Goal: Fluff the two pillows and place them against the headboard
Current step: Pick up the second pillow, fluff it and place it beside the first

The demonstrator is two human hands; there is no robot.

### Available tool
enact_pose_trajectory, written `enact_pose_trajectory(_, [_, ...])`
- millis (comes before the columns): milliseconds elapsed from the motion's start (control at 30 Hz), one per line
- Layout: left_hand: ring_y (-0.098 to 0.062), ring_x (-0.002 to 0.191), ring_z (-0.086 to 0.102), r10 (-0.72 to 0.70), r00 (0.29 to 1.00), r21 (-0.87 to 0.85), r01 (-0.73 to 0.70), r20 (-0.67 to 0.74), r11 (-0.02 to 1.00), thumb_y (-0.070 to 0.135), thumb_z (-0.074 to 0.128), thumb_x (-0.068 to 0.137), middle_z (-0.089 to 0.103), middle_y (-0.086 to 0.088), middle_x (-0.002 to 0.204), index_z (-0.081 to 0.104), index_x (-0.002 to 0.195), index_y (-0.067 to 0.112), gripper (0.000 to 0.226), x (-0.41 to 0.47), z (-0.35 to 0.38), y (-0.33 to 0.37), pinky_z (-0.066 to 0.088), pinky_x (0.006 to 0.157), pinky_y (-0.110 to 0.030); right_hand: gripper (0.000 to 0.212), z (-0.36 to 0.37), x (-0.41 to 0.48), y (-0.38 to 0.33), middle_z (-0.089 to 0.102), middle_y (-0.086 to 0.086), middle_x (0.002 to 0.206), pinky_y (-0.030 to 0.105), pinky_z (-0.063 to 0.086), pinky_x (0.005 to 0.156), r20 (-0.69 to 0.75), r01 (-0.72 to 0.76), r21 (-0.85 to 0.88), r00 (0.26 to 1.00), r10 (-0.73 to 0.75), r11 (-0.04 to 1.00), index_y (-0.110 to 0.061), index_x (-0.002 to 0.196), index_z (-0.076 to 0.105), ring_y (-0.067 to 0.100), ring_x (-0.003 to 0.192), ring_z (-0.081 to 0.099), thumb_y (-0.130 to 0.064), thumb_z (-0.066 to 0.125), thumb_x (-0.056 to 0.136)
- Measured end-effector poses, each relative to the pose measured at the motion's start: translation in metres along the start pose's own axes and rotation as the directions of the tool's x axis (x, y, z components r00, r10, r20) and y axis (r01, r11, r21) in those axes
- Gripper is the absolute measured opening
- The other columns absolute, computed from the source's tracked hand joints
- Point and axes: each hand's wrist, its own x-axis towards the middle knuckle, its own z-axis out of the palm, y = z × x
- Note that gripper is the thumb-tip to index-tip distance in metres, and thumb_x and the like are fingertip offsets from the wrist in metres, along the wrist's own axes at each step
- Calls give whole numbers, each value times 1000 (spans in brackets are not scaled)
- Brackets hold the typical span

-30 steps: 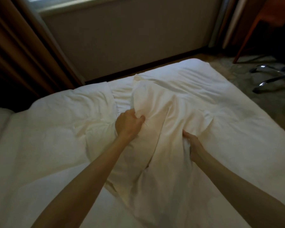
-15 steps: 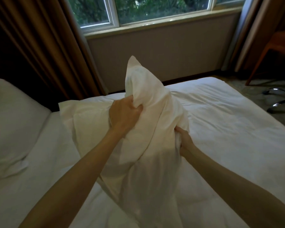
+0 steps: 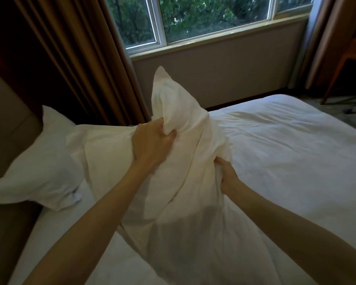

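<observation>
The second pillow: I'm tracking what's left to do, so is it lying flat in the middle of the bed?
No, the second pillow leans against the headboard at the bed's left.

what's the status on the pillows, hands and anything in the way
Left hand and right hand both gripping the raised pillow. Second pillow at the headboard. Path clear.

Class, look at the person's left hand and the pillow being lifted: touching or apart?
Touching. The head view shows the left hand clenched into the lifted pillow, its fabric bunched between the fingers.
</observation>
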Motion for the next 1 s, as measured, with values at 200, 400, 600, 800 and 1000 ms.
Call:
enact_pose_trajectory(200, [-12, 54, 43, -28, 999, 36, 30, -42, 999, 38, 62, 79, 65, -4, 63, 68, 75, 13, 25, -14, -12, -13, 28, 55, -24, 48, 12, -4, 18, 63, 11, 120, 47, 45, 101, 31, -32, -76, 999, 34, 997, -11, 126, 57, 32, 107, 58, -30, 64, 82])
enact_pose_trajectory(400, [-12, 57, 42, -65, 997, 50, 67, -45, 997, 35, 63, 80, 64, -6, 65, 65, 73, 11, 25, -16, -12, -18, 27, 58, -25, 34, 20, 9, 24, 60, 15, 130, 53, 40, 107, 87, -54, -88, 994, 62, 995, -13, 115, 59, 35, 121, 54, -26, 63, 84])
enact_pose_trajectory(600, [-12, 58, 39, -92, 993, 89, 98, -76, 991, 34, 65, 77, 64, -6, 65, 63, 70, 11, 24, -11, -14, -27, 24, 58, -26, 55, 36, 25, 24, 59, 16, 132, 54, 40, 107, 119, -65, -123, 990, 79, 990, -8, 131, 56, 36, 122, 54, -28, 66, 81])
enact_pose_trajectory(800, [-29, 76, 60, -95, 992, 90, 102, -81, 991, 32, 64, 75, 68, -9, 76, 66, 73, 10, 22, -12, -26, -52, 26, 59, -27, 56, 61, 27, 34, 58, 14, 133, 54, 40, 106, 134, -43, -185, 989, 68, 982, -11, 133, 55, 35, 123, 52, -31, 65, 82])
enact_pose_trajectory(1000, [-27, 63, 55, -129, 988, 104, 138, -88, 985, 34, 66, 73, 65, -10, 76, 63, 68, 9, 25, -20, -54, -114, 24, 55, -27, 54, 112, 22, 77, 57, 18, 134, 55, 38, 108, 168, -67, -231, 980, 108, 971, -9, 132, 56, 38, 124, 51, -30, 62, 83])
